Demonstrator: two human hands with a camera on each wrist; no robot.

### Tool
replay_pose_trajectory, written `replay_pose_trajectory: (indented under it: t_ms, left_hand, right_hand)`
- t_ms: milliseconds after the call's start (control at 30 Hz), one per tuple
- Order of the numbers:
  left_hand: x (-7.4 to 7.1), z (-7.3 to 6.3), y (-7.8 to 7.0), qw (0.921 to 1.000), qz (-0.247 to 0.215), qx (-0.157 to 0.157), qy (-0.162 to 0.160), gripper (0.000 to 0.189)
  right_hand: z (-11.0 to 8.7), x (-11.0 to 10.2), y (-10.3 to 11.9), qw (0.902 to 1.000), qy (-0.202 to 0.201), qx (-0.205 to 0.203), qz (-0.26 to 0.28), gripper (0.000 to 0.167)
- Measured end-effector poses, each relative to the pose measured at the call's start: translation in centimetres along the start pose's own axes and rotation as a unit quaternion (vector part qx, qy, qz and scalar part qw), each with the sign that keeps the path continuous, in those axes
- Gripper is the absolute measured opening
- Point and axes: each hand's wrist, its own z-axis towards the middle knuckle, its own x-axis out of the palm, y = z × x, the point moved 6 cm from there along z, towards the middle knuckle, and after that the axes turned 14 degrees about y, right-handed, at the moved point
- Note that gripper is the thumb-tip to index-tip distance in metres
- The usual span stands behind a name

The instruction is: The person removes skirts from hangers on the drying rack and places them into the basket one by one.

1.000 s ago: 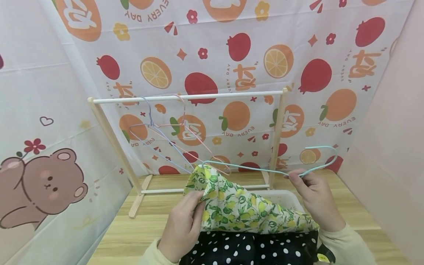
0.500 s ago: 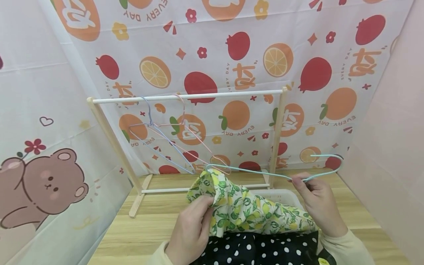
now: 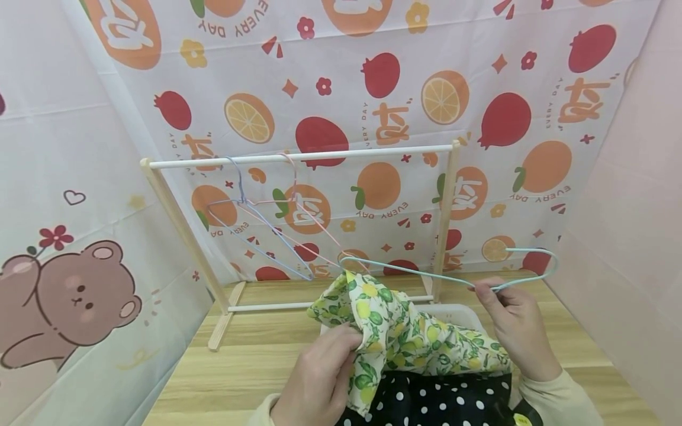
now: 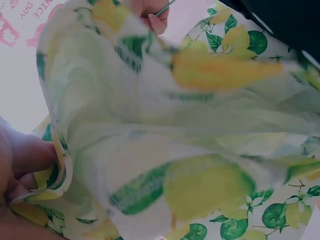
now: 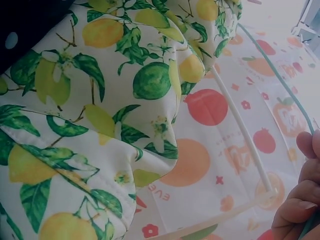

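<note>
My left hand (image 3: 322,373) pinches the edge of a lemon-print cloth garment (image 3: 410,325), white with yellow lemons and green leaves. In the left wrist view the fingers (image 4: 30,155) grip a fold of this fabric, which fills most of that view. My right hand (image 3: 514,325) holds a mint-green clothes hanger (image 3: 405,267) near the base of its hook, the hook pointing right. The hanger's far end reaches the top of the garment, and its lower part is hidden by the cloth. Black fabric with white polka dots (image 3: 442,396) lies below the lemon print, close to the body.
A wooden rack with a white rail (image 3: 367,152) stands on the wood-grain table (image 3: 213,384). From the rail hang a blue hanger (image 3: 277,234) and a pink hanger (image 3: 319,222). Behind the garment sits a white plastic basket (image 3: 469,316). Fruit-print curtain covers the back.
My left hand has shifted right and down, pulling the garment's edge along and folding its near corner downward. My right hand and the mint-green hanger have moved slightly right and down.
</note>
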Motion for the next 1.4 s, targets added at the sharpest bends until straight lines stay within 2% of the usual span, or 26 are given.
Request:
replay_pose_trajectory:
  t_ms: [100,333,500,700,900,1067,1167,1267,1333,1400]
  left_hand:
    - [-0.1,0.1,-0.2,0.9998,0.001,0.018,-0.007,0.021]
    - [-0.4,0.2,-0.7,0.9971,0.035,0.063,-0.025,0.025]
    - [-0.7,0.4,-1.0,0.9942,0.042,0.091,-0.037,0.025]
    - [-1.6,0.6,-1.4,0.9933,0.041,0.096,-0.050,0.027]
    - [-2.5,0.6,-1.8,0.9938,0.017,0.092,-0.060,0.030]
    - [-3.2,0.2,-1.5,0.9921,0.021,0.090,-0.085,0.029]
    - [-3.1,-0.1,-0.6,0.9956,0.026,0.047,-0.076,0.028]
    - [-2.7,-0.7,1.1,0.9972,0.045,-0.037,-0.046,0.024]
    - [-2.4,-1.2,2.4,0.9920,0.072,-0.102,-0.019,0.015]
    - [-2.2,-1.7,3.6,0.9834,0.106,-0.147,0.004,0.011]
  right_hand:
    - [-0.1,-0.1,-0.2,1.0000,-0.005,0.003,-0.002,0.014]
    - [-0.2,-0.6,-0.4,0.9998,-0.015,0.008,-0.007,0.014]
    - [-0.3,-0.9,-0.7,0.9997,-0.022,0.010,-0.007,0.014]
    - [-0.2,-1.0,-1.1,0.9993,-0.031,0.017,-0.010,0.013]
    - [-0.1,-1.0,-1.4,0.9990,-0.037,0.022,-0.004,0.014]
    - [-0.1,-1.0,-1.6,0.9989,-0.039,0.027,0.001,0.016]
    - [0.0,-1.2,-1.9,0.9982,-0.046,0.038,-0.002,0.016]
    - [0.1,-1.4,-2.2,0.9970,-0.058,0.050,-0.007,0.016]
    - [0.1,-1.6,-2.3,0.9961,-0.070,0.053,-0.009,0.015]
    - [0.3,-1.8,-2.3,0.9958,-0.077,0.050,0.000,0.016]
